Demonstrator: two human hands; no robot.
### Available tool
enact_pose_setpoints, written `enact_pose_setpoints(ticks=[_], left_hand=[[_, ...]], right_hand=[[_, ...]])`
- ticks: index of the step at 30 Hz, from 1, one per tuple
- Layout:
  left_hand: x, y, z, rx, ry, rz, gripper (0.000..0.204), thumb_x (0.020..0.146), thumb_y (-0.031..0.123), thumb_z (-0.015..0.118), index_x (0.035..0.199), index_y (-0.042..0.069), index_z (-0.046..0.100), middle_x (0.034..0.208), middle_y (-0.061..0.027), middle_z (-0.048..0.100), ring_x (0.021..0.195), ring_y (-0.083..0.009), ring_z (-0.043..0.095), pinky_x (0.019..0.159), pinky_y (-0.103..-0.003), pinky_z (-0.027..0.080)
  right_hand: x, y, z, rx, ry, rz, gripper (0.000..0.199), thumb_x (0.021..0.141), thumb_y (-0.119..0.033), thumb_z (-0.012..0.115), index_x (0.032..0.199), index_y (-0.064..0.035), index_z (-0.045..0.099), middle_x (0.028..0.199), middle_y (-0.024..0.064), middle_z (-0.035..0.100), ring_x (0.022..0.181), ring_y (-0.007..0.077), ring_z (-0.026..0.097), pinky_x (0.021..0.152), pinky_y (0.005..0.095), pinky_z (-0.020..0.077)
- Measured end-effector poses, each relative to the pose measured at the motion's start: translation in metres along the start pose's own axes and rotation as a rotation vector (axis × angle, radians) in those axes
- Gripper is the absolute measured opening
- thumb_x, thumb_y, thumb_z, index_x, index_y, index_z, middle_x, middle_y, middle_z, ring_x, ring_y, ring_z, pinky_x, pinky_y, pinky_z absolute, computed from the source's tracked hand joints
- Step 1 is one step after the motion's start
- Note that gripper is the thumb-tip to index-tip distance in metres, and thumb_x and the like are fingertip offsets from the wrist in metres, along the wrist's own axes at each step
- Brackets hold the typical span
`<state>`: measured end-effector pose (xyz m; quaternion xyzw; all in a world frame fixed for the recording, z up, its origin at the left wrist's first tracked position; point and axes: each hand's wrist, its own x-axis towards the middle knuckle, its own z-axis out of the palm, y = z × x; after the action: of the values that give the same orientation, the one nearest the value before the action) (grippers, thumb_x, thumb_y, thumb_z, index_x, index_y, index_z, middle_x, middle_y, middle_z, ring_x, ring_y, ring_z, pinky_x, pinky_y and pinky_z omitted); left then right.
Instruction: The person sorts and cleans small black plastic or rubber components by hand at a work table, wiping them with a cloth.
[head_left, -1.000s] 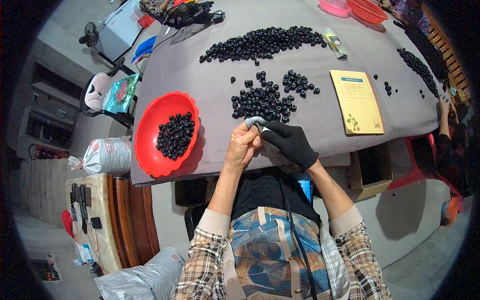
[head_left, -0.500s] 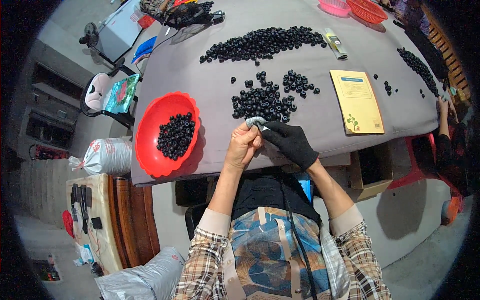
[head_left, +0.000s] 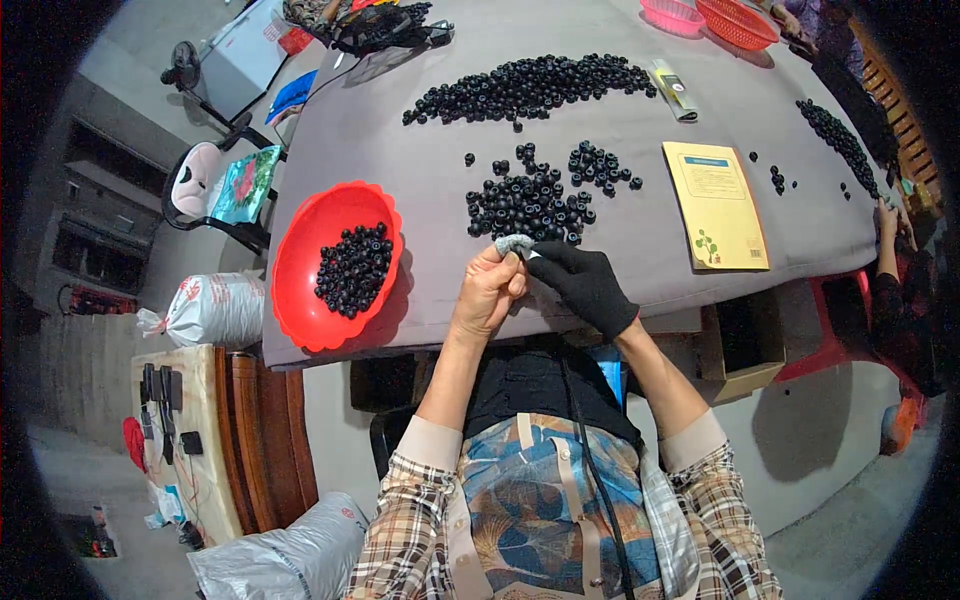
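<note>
My bare left hand (head_left: 488, 288) is closed, thumb and forefinger pinched at a small piece of grey cloth (head_left: 514, 243). My right hand (head_left: 590, 288), in a black glove, meets it from the other side with its fingertips pressed to the cloth's edge. Whether a bead is inside the cloth is hidden. Just beyond both hands lies a loose heap of black beads (head_left: 530, 200), round and shiny, some with a paler ring showing. More black beads (head_left: 355, 270) fill part of a red scallop-rimmed bowl (head_left: 295, 310) to the left.
A wide band of beads (head_left: 530, 88) lies farther back on the grey-covered table (head_left: 430, 165). Right of the heap are a yellow booklet (head_left: 715, 205) and a pale tube (head_left: 675, 92). Baskets (head_left: 735, 22) stand at the far right. Another person's hand (head_left: 888, 218) is beside more beads.
Both hands keep nearly the same pinched pose. The whole view has shifted very slightly; the beads and bowl stay as they were.
</note>
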<state>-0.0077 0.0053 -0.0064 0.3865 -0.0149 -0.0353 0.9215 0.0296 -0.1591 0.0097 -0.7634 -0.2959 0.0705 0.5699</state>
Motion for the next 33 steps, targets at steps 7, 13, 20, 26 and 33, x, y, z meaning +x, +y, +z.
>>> enact_pose_setpoints(ticks=[7, 13, 20, 26, 33], left_hand=[[0.0, 0.001, 0.003, 0.002, 0.029, 0.001, 0.013, 0.087, 0.007, 0.054, 0.098, 0.002, 0.06, 0.073, -0.0008, 0.057, 0.052, -0.0057, 0.045, 0.05, -0.019, 0.038], [0.001, 0.0, 0.0, -0.007, 0.004, 0.009, 0.013, 0.087, 0.008, 0.054, 0.098, 0.002, 0.06, 0.073, 0.0001, 0.057, 0.053, -0.0054, 0.045, 0.05, -0.019, 0.038], [0.002, 0.0, 0.0, -0.003, 0.003, 0.001, 0.013, 0.086, 0.007, 0.055, 0.098, 0.001, 0.06, 0.072, 0.0006, 0.056, 0.053, -0.0053, 0.045, 0.05, -0.019, 0.038], [0.001, 0.001, 0.002, 0.046, -0.005, 0.027, 0.014, 0.086, 0.006, 0.055, 0.098, 0.001, 0.061, 0.07, 0.0005, 0.056, 0.053, -0.0055, 0.046, 0.05, -0.019, 0.039], [-0.006, -0.002, 0.009, 0.167, 0.129, 0.05, 0.017, 0.086, 0.005, 0.054, 0.101, 0.0, 0.06, 0.068, -0.0023, 0.058, 0.05, -0.0081, 0.051, 0.046, -0.018, 0.041]], right_hand=[[-0.003, -0.006, 0.001, 0.011, 0.014, -0.069, 0.025, 0.084, -0.015, 0.058, 0.106, -0.003, 0.06, 0.097, 0.0109, 0.064, 0.085, 0.0167, 0.062, 0.074, 0.028, 0.0486], [-0.001, -0.005, 0.001, 0.013, 0.023, -0.037, 0.025, 0.083, -0.016, 0.059, 0.104, -0.0027, 0.061, 0.096, 0.0114, 0.065, 0.086, 0.0174, 0.062, 0.074, 0.0281, 0.0484], [0.001, -0.009, 0.0, 0.043, 0.002, 0.052, 0.026, 0.084, -0.017, 0.059, 0.105, -0.0026, 0.061, 0.097, 0.0103, 0.065, 0.086, 0.0172, 0.062, 0.074, 0.0281, 0.0484], [0.003, -0.007, -0.001, 0.055, 0.001, 0.062, 0.025, 0.084, -0.017, 0.058, 0.105, -0.003, 0.061, 0.097, 0.0104, 0.064, 0.086, 0.0175, 0.062, 0.074, 0.028, 0.0482], [-0.001, -0.005, 0.003, 0.109, 0.063, -0.006, 0.023, 0.085, -0.017, 0.058, 0.102, -0.0021, 0.062, 0.089, 0.0067, 0.064, 0.081, 0.0125, 0.059, 0.07, 0.0252, 0.0469]])
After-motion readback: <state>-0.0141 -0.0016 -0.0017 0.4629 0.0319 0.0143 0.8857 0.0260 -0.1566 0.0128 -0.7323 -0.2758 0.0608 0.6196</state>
